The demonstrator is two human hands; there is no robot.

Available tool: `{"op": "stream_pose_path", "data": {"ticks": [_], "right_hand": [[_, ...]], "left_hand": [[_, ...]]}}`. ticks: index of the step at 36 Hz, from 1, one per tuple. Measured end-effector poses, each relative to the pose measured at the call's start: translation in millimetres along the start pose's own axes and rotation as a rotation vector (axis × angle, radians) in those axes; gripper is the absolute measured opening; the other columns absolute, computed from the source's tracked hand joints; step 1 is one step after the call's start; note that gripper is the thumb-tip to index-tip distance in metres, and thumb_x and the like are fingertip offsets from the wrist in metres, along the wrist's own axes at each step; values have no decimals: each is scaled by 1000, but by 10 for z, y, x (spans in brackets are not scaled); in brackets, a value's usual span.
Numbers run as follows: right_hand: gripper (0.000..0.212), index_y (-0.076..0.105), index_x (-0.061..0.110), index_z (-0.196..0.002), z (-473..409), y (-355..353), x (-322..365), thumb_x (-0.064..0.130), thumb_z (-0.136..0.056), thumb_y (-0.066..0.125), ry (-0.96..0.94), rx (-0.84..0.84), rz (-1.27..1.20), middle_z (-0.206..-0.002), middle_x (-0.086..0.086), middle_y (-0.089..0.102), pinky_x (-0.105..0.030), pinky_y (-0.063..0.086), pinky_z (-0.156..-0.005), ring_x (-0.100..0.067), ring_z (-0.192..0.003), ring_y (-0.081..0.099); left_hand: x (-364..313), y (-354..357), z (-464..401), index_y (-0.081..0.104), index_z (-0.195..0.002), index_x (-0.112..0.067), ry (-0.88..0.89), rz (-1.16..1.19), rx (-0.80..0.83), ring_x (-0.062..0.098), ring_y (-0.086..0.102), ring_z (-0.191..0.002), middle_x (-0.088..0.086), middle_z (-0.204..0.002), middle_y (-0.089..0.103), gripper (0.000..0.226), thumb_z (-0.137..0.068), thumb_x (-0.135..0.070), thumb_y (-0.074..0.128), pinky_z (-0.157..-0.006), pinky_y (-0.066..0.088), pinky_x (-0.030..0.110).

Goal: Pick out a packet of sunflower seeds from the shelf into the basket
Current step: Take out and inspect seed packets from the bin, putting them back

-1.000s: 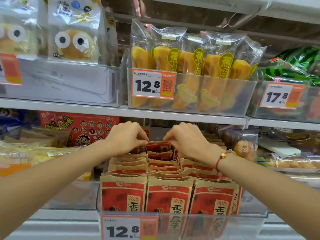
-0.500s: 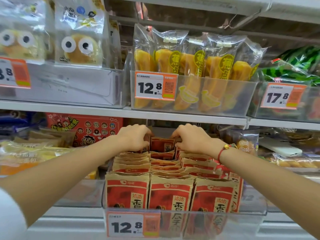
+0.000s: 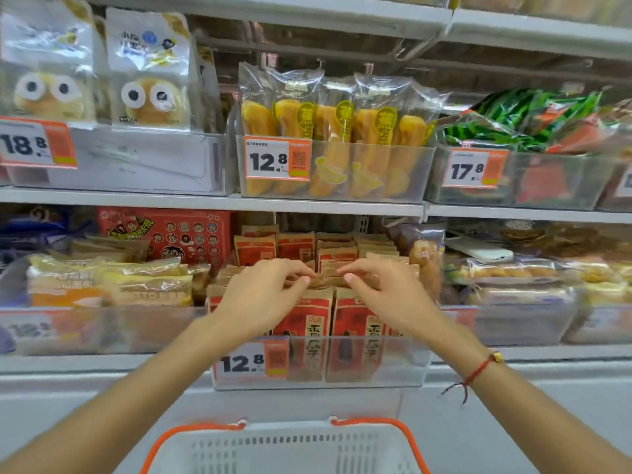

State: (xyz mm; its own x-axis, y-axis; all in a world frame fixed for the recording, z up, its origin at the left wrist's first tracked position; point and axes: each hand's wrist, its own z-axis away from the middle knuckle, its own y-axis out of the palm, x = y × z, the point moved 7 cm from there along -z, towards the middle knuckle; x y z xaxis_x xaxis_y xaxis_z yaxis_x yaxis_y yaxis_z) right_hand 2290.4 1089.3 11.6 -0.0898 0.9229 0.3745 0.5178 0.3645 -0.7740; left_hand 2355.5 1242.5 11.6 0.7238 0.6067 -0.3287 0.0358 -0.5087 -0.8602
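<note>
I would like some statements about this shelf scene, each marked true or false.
1. Both hands are at the seed packets. True.
2. A packet already lies in the basket. False: no packet shows in it.
3. The seed bin's price tag reads 17.8. False: it reads 12.8.
4. The right wrist wears a red bracelet. True.
5. The basket has a green rim. False: orange.
</note>
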Motion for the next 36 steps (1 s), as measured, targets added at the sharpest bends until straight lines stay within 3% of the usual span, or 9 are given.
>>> {"op": "stream_pose_path", "data": {"ticks": [5, 8, 14, 18, 23, 27, 30, 33, 36], "right_hand": [[31, 62, 24, -125, 347, 110, -6, 30, -95, 58, -92, -136, 199, -125, 6, 62, -34, 42, -104, -13, -121, 52], [43, 58, 20, -130, 456, 172, -40, 25, -89, 68, -161, -182, 314, -133, 0, 58, -39, 41, -107, -20, -126, 50], [27, 68, 17, -104, 646, 134, -6, 14, -79, 77, -272, -352, 300, -110, -2, 64, -30, 45, -91, -18, -105, 55], [22, 67, 15, -99, 643, 153, -19, 4, -81, 74, -336, -269, 233, -99, 1, 65, -34, 54, -78, -17, -92, 58], [52, 52, 26, -125, 579, -22, -261, 9, -81, 74, 10, -220, -82, -100, 14, 65, -19, 51, -87, -1, -97, 61], [38, 56, 24, -113, 570, -14, -366, 18, -80, 76, 163, -208, -66, -108, 10, 64, -30, 50, -91, -7, -102, 58], [51, 51, 23, -115, 577, 32, -483, 25, -74, 83, 334, -198, -165, -116, 9, 55, -23, 44, -86, -7, -104, 53], [54, 51, 21, -115, 558, 112, -548, 28, -73, 84, 450, -152, -289, -111, 8, 62, -16, 45, -74, -6, -95, 58], [46, 58, 21, -117, 481, 191, -512, 30, -78, 80, 428, -112, -257, -113, 6, 67, -28, 52, -86, -11, -103, 61]], "left_hand": [[-75, 149, 224, 57, -132, -36, 103, -65, -121, 5, 52, -124, -17, -131, 60, 39, -93, -44, 58, -104, 44, 32], [-51, 212, 243, 59, -130, -32, 131, -118, -194, 10, 55, -122, -13, -128, 63, 41, -90, -37, 66, -106, 42, 35], [-37, 248, 180, 60, -128, -32, 121, -137, -278, 10, 55, -120, -13, -125, 64, 38, -90, -35, 66, -104, 37, 33], [-23, 247, 72, 59, -128, -31, 89, -145, -285, 11, 55, -119, -13, -126, 62, 39, -90, -34, 66, -102, 38, 32], [26, 244, -61, 59, -129, -31, 50, -179, -275, 12, 56, -116, -11, -126, 62, 40, -90, -35, 67, -98, 40, 32], [24, 262, -130, 58, -131, -29, 19, -190, -268, 14, 54, -119, -9, -129, 60, 42, -90, -33, 67, -104, 37, 36], [-6, 311, -131, 50, -138, -27, 55, -236, -239, 14, 49, -125, -8, -134, 56, 50, -91, -35, 65, -108, 32, 34], [-3, 390, -114, 35, -148, -26, 109, -365, -126, 15, 38, -135, -7, -145, 44, 74, -85, -46, 68, -114, 23, 34], [12, 378, -112, 30, -150, -28, 114, -421, -109, 14, 35, -136, -7, -147, 41, 79, -84, -47, 69, -115, 21, 35]]}}
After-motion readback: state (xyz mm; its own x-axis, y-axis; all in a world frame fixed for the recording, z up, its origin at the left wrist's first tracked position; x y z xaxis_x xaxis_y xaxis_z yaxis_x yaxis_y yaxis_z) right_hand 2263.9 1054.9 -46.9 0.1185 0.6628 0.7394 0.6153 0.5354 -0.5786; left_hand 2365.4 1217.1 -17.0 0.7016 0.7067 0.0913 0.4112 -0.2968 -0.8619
